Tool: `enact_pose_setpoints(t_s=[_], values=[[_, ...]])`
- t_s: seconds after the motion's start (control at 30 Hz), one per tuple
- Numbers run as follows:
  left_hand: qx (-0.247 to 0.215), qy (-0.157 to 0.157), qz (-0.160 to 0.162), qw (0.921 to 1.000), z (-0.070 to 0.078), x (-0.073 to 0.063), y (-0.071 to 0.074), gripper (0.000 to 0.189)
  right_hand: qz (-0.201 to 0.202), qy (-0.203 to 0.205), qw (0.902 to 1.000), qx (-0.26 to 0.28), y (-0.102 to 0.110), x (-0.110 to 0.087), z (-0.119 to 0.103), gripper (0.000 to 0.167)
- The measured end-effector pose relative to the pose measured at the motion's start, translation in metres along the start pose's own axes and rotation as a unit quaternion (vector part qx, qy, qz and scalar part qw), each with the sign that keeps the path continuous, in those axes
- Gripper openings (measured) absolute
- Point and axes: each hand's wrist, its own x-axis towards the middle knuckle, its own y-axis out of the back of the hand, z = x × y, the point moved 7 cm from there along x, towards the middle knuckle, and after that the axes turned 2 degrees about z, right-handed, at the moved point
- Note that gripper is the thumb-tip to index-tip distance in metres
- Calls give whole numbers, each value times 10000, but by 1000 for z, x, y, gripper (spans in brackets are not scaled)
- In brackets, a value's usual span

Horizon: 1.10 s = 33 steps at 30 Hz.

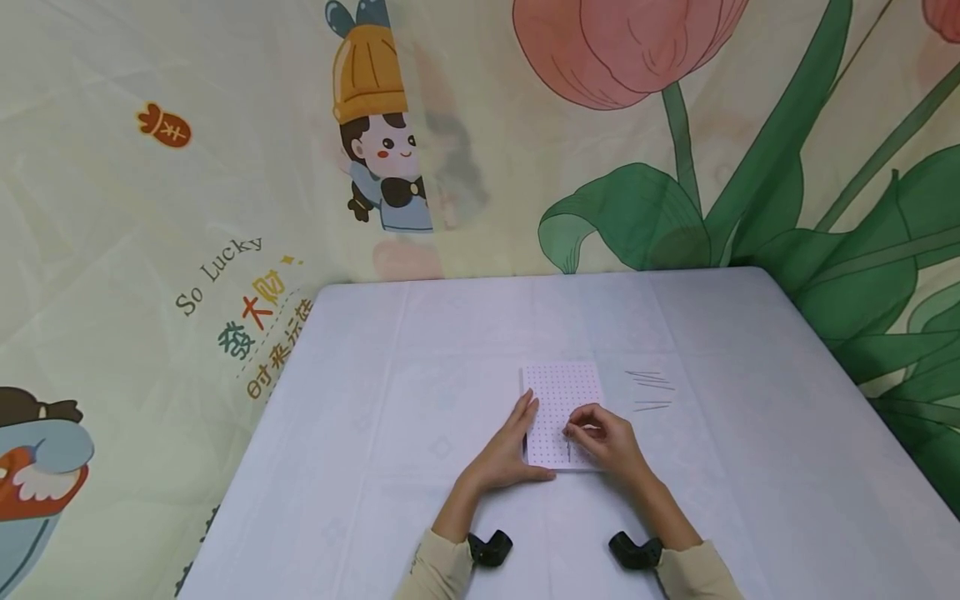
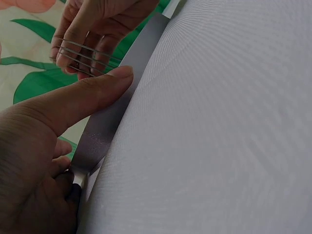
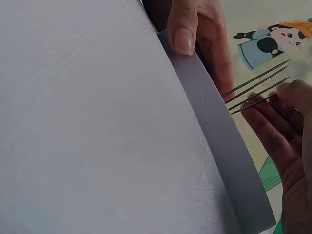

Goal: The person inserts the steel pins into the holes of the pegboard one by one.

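Head view: a dotted white board (image 1: pixel 561 396) lies flat on the white-covered bench (image 1: pixel 420 375), and everything else is placed from that board. Along its left side rests the left hand (image 1: pixel 504 454), fingers extended and touching the edge, thumb stretched along the near edge. Over its near right part is the right hand (image 1: pixel 611 442), thumb and fingertips pinching the upper end of a needle. Several loose needles (image 1: pixel 652 408) lie just beyond its right side, roughly parallel. Nearer the wearer than the board, 2 black wrist devices (image 1: pixel 490 548) show beside pale sleeves (image 1: pixel 435 568). Behind the board, past the bench, hangs a backdrop (image 1: pixel 480 167) printed with a pink flower, green leaves and cartoon figures.

Left wrist view: the left thumb presses the board's grey near side, the other fingers at its left side. 4 thin needles stand out of the board's top, with the right hand's fingers at their upper ends.

Right wrist view: 4 standing needles (image 3: pixel 256 78) rise, slightly apart, from the board between the 2 hands. The right thumb and forefinger pinch the closest, at its upper end.
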Motion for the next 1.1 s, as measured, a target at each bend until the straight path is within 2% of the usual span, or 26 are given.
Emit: enact_pose_setpoints(t_s=[0.2,0.4,0.57,0.7,0.87,0.93,1.03,1.1], values=[[-10,14,-29,10000,0,0,-1,113,-44,75,9999,-92,-1,-3,2,18],[-14,35,-58,10000,1,0,-1,113,-277,229,9993,-104,-4,-3,1,19],[31,-14,-13,10000,1,0,0,113,-375,451,9981,-175,-6,-1,-3,22],[57,-44,32,10000,1,0,1,113,-408,469,9979,-193,-6,-1,-1,22],[65,-14,18,10000,0,0,1,113,-563,220,9982,-45,-5,-4,7,24],[36,-30,24,10000,1,0,1,113,-593,2,9982,97,-1,-6,13,26],[-10,-34,28,10000,2,-1,1,114,-398,-354,9985,83,13,-9,32,26],[-19,-34,32,10000,2,-1,0,114,-148,-631,9978,-133,28,-10,48,24]])
